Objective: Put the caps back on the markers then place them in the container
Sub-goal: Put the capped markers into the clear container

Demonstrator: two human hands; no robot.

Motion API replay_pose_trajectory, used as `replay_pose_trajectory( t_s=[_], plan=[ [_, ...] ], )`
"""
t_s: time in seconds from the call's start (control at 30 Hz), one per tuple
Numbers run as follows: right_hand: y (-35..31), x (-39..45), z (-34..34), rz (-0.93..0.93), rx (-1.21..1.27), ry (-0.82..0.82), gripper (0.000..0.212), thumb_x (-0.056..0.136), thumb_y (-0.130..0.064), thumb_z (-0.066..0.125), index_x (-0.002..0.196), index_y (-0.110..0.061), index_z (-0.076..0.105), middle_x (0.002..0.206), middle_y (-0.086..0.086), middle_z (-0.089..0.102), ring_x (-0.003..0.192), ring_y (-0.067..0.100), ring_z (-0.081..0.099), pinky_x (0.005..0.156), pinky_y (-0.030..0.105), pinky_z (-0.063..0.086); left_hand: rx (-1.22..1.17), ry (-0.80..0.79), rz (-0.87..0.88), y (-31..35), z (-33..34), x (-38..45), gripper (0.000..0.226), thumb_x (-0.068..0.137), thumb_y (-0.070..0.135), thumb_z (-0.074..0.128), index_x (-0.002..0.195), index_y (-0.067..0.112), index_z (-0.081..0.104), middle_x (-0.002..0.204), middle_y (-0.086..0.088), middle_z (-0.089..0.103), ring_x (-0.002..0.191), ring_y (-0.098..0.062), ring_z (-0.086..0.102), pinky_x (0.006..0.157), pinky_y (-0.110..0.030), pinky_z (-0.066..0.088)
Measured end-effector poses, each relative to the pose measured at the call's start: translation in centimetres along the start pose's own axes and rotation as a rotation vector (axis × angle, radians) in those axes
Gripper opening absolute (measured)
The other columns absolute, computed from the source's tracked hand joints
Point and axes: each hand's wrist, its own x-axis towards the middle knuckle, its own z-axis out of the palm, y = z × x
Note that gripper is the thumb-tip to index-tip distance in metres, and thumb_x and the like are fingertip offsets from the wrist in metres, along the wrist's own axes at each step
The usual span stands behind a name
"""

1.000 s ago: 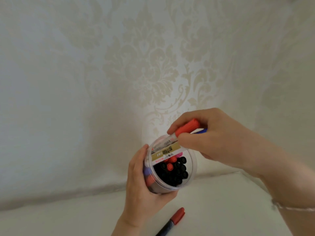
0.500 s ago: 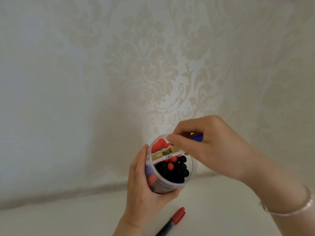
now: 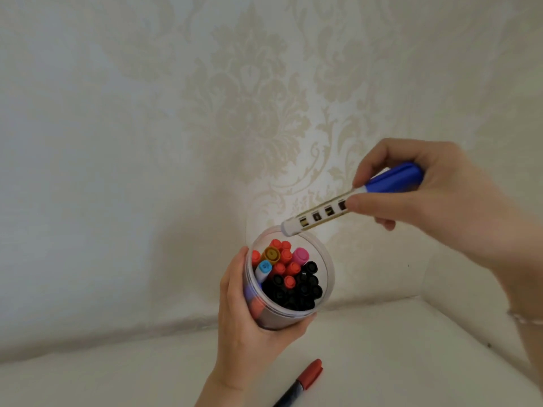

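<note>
The left hand [image 3: 249, 327] wraps around a clear round plastic container [image 3: 289, 315], holding it off the white surface [image 3: 396, 362] and tilted so its open mouth faces the camera. Inside stand many capped markers, ends up: a cluster of black caps [image 3: 302, 289] toward the right and front, red caps [image 3: 283, 261] toward the back and middle, with one pink cap [image 3: 300, 255], one ochre cap [image 3: 271, 254] and one light-blue cap [image 3: 264, 267] among them. The right hand [image 3: 435, 195] pinches a blue-capped marker [image 3: 346, 202] between thumb and fingers at the join of cap and barrel; the white barrel, with a gold label strip and dark squares, slants down to the left, its blunt end just at the far rim of the container. A bracelet [image 3: 526, 318] circles the right wrist. On the surface in front of the left hand lies a red-capped marker [image 3: 302, 383] with a dark barrel, well apart from the container. Cream damask wallpaper [image 3: 249, 118] fills the background.
</note>
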Motion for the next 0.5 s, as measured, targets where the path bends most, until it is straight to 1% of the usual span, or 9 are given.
replay_pose_trajectory(
  t_s=[0.03, 0.1, 0.17, 0.23, 0.3, 0.37, 0.43, 0.5],
  plan=[
    [0.0, -0.1, 0.4, -0.012, -0.011, -0.018, 0.015, 0.069, -0.010, 0.077, 0.070, -0.019, 0.064, 0.048, -0.005, 0.056, 0.042, 0.007, 0.049, 0.043, 0.011, 0.038, -0.003, -0.008, 0.003, 0.0, 0.1, 0.0, 0.112, 0.055, 0.050, 0.088, 0.145, 0.033, 0.024, 0.143, 0.002, 0.038, 0.133, -0.025, 0.043, 0.100, -0.049, 0.047],
    [0.2, -0.2, 1.3, -0.048, -0.021, -0.074, 0.016, 0.072, -0.007, 0.073, 0.072, -0.020, 0.064, 0.052, -0.004, 0.053, 0.045, 0.010, 0.045, 0.044, 0.017, 0.038, 0.002, -0.021, 0.020, 0.1, 0.1, 0.0, 0.112, 0.056, 0.050, 0.088, 0.145, 0.025, 0.025, 0.143, 0.000, 0.038, 0.133, -0.026, 0.044, 0.099, -0.048, 0.048],
    [0.4, -0.4, 2.0, -0.113, -0.069, -0.121, 0.014, 0.072, -0.009, 0.071, 0.072, -0.021, 0.064, 0.060, 0.000, 0.055, 0.050, 0.013, 0.046, 0.049, 0.026, 0.042, 0.026, -0.028, 0.044, 0.1, 0.1, 0.0, 0.111, 0.058, 0.051, 0.087, 0.144, 0.019, 0.025, 0.142, -0.003, 0.039, 0.132, -0.026, 0.044, 0.102, -0.042, 0.047],
    [0.6, -0.4, 2.9, -0.215, -0.143, -0.136, 0.012, 0.068, -0.011, 0.066, 0.072, -0.022, 0.063, 0.070, -0.002, 0.057, 0.056, 0.015, 0.051, 0.056, 0.032, 0.047, 0.036, -0.029, 0.049, 0.2, 0.1, 0.0, 0.111, 0.058, 0.053, 0.086, 0.144, 0.019, 0.024, 0.142, -0.002, 0.039, 0.132, -0.025, 0.045, 0.103, -0.036, 0.045],
    [0.8, -0.5, 3.7, -0.326, -0.181, -0.140, 0.012, 0.067, -0.008, 0.063, 0.073, -0.017, 0.062, 0.074, -0.006, 0.055, 0.061, 0.014, 0.051, 0.057, 0.029, 0.047, 0.007, -0.028, 0.026, 0.4, 0.2, 0.1, 0.112, 0.058, 0.054, 0.085, 0.146, 0.026, 0.023, 0.143, 0.004, 0.037, 0.133, -0.022, 0.044, 0.102, -0.035, 0.046],
    [1.1, -0.5, 4.4, -0.433, -0.243, -0.144, 0.012, 0.069, -0.004, 0.064, 0.075, -0.014, 0.061, 0.079, -0.005, 0.055, 0.063, 0.010, 0.049, 0.057, 0.021, 0.043, -0.027, -0.016, -0.002, 0.4, 0.1, 0.1, 0.112, 0.057, 0.053, 0.086, 0.146, 0.035, 0.021, 0.144, 0.007, 0.036, 0.134, -0.021, 0.043, 0.100, -0.040, 0.049],
    [1.4, -0.6, 4.8, -0.503, -0.286, -0.128, 0.014, 0.070, 0.001, 0.064, 0.076, -0.010, 0.062, 0.081, -0.004, 0.055, 0.064, 0.004, 0.047, 0.060, 0.015, 0.040, -0.048, -0.011, -0.014, 0.4, 0.0, 0.2, 0.111, 0.056, 0.051, 0.087, 0.145, 0.037, 0.021, 0.143, 0.002, 0.037, 0.133, -0.025, 0.043, 0.097, -0.046, 0.051],
    [1.6, -0.7, 5.0, -0.556, -0.288, -0.065, 0.014, 0.068, 0.005, 0.065, 0.075, -0.006, 0.062, 0.080, -0.001, 0.056, 0.064, 0.003, 0.046, 0.060, 0.015, 0.039, -0.043, -0.014, -0.010, 0.3, -0.1, 0.2, 0.112, 0.056, 0.051, 0.087, 0.146, 0.036, 0.022, 0.143, 0.000, 0.038, 0.133, -0.026, 0.044, 0.095, -0.049, 0.051]
  ],
)
